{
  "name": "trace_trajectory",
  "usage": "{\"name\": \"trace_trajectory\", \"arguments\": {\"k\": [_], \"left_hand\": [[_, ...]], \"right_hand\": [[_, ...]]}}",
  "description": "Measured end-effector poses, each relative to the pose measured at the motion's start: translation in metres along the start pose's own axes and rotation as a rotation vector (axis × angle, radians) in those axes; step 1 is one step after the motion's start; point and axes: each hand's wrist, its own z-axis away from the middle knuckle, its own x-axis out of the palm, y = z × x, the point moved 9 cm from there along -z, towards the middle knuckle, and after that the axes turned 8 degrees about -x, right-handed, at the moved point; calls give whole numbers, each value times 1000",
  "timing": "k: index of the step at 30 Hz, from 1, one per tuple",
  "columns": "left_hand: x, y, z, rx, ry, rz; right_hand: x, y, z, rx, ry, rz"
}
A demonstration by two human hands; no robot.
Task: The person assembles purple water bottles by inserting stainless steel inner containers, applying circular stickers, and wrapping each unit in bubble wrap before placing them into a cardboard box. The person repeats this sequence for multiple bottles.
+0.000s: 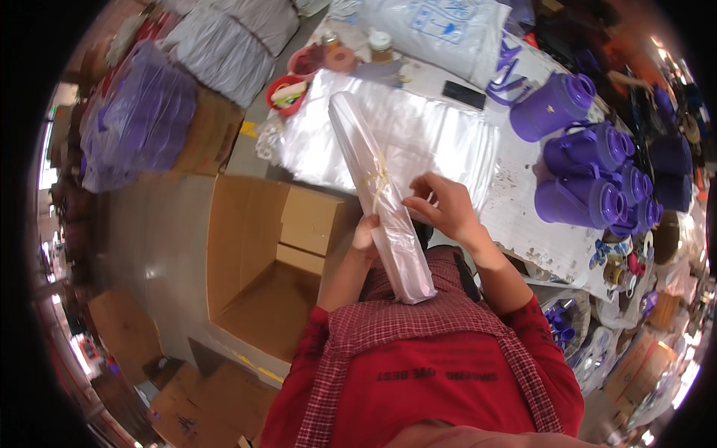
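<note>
A long rolled bundle of clear plastic bags point(403, 250) slants across the front of my body, its lower end against my checked apron. Pale yellow string point(373, 178) is tied around its middle. My left hand point(365, 234) grips the bundle from its left side, below the string. Just right of the bundle is my right hand point(448, 209), fingers bent, with a gap between thumb and forefinger and nothing visible in it. Beyond the bundle, a flat stack of clear plastic bags point(441, 142) lies on the white table point(523, 239).
An open cardboard box point(246, 254) stands to the left. Purple jugs point(553, 108) crowd the table's right side. A black phone point(464, 94), a red bowl point(287, 95) and a lidded jar point(380, 45) lie farther back. Wrapped purple parts point(142, 112) sit at far left.
</note>
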Motion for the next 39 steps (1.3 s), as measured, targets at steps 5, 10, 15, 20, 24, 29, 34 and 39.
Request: {"name": "trace_trajectory", "arguments": {"k": [5, 10, 15, 20, 24, 29, 34, 39], "left_hand": [[-91, 32, 86, 49, 312, -259], [-107, 62, 169, 326, 42, -206], [-111, 86, 242, 461, -236, 98], [-188, 94, 315, 518, 353, -217], [-222, 91, 350, 447, 414, -123], [-233, 82, 381, 390, 782, -132], [-166, 98, 354, 517, 456, -150], [-115, 101, 319, 446, 203, -43]], "right_hand": [[130, -45, -43, -234, -238, 87], [222, -82, -19, 262, -382, -646], [285, -139, 2, 383, -475, -1207], [270, -201, -18, 432, -415, -1678], [147, -198, -76, -246, 102, -1750], [271, -130, -55, -142, -415, -122], [360, -106, 16, -63, -549, -183], [320, -174, 10, -367, -509, -560]]}}
